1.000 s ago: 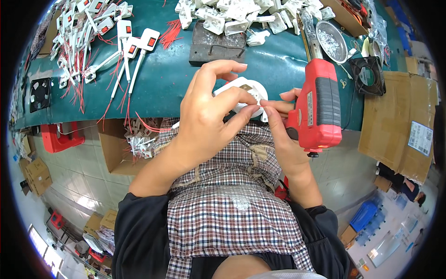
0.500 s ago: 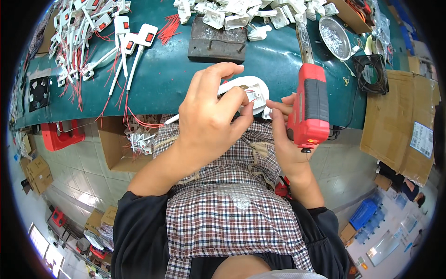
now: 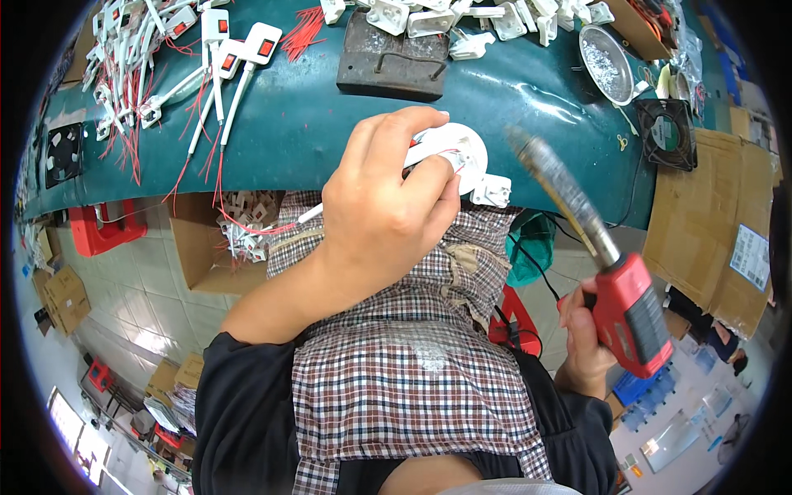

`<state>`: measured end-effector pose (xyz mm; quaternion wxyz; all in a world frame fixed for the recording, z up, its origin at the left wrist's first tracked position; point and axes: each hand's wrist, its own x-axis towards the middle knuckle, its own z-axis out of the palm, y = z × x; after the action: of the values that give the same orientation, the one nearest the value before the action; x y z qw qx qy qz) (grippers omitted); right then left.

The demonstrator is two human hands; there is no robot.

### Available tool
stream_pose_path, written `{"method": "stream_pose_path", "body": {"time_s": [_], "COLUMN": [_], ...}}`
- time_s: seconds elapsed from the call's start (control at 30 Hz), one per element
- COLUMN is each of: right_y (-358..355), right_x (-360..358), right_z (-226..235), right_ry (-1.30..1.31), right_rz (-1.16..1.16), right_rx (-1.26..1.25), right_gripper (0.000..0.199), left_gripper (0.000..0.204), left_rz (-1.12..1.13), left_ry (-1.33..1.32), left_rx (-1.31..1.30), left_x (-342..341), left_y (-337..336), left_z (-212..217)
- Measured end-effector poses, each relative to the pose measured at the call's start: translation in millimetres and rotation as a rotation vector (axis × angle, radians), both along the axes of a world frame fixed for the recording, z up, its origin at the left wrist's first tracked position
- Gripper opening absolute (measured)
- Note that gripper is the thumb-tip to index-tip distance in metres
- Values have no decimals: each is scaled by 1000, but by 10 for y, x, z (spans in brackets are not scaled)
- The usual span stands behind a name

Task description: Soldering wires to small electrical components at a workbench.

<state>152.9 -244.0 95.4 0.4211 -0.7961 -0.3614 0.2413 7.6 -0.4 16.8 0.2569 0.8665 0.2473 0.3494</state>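
Note:
My left hand (image 3: 384, 186) is closed at the table's front edge, its fingertips pressed on a white plastic housing (image 3: 473, 147). The housing has a round, hollow end, and thin red wires show inside it. A white cable end (image 3: 310, 214) with red wires sticks out past my wrist side. Beside the round end sits a small white plastic piece (image 3: 492, 191). My right hand (image 3: 587, 342) grips a red-and-black soldering gun (image 3: 631, 309), off to the right of the table edge. Its long metal barrel points up and left, apart from the housing.
A dark metal block (image 3: 388, 62) with a bent rod stands behind the housing. White switch assemblies (image 3: 257, 48) with red wires pile at left, loose white brackets (image 3: 433, 21) at the back. A metal dish (image 3: 606, 66) and black fan (image 3: 666, 134) are at right; a cardboard box (image 3: 223, 280) sits below left.
My right hand has drawn the soldering gun away from the housing, down and to the right, tilting its barrel. My left hand stays on the housing; its fingers have lowered onto it.

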Motion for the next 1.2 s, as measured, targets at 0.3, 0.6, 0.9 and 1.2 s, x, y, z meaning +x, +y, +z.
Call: {"method": "stream_pose_path", "body": {"time_s": [0.3,0.6,0.9,1.2], "right_y": [169,268,284,334], "right_x": [37,69,151,187], "right_z": [-32,-34,-10,115], "right_ry": [-176,-225,-236,-226], "right_rz": [196,227,303,326], "right_rx": [-17,-33,-55,-109], "right_gripper": [21,20,21,20], "left_gripper": [18,19,20,19], "left_rz": [-15,-19,-54,-95], "left_ry": [6,-5,2,31], "left_rx": [37,-2,-27,-57], "left_x": [26,33,30,15], "left_y": [-6,-5,31,57], "left_z": [-13,-9,13,22]}}
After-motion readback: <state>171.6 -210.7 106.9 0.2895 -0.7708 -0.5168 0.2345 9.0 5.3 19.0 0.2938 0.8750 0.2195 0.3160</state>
